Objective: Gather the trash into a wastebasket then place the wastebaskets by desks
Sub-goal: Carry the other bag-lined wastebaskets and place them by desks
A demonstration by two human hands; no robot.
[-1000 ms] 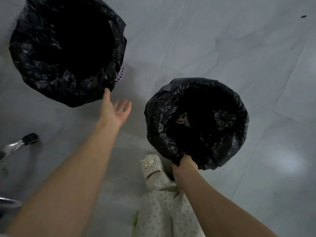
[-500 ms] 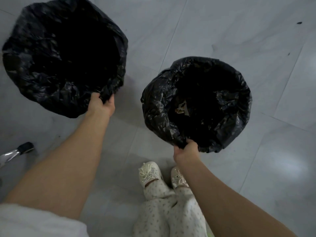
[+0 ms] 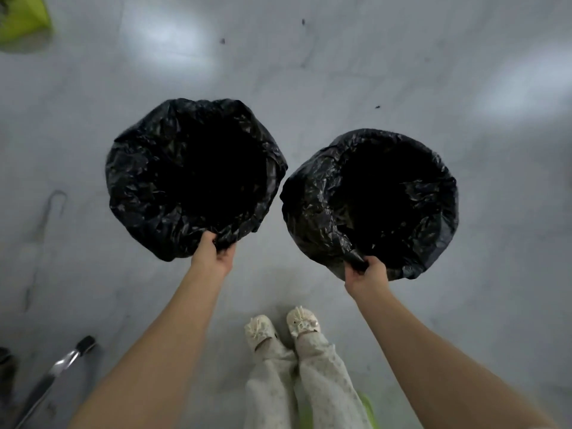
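Two round wastebaskets lined with crinkled black bags hang side by side over the grey floor in front of me. My left hand (image 3: 213, 253) grips the near rim of the left wastebasket (image 3: 136, 181). My right hand (image 3: 366, 274) grips the near rim of the right wastebasket (image 3: 309, 199). Both insides are dark, so their contents are hidden. The two baskets almost touch at the middle.
My feet in cream shoes (image 3: 280, 329) stand just behind the baskets. A metal chair leg with a black tip (image 3: 69, 359) juts in at the lower left. A green object (image 3: 21, 21) lies at the top left corner. Small dark specks dot the pale floor (image 3: 402, 72).
My left hand went from open and reaching to gripping the left basket's rim. Both baskets now sit together at the centre of the view, and the view has turned to a new stretch of floor.
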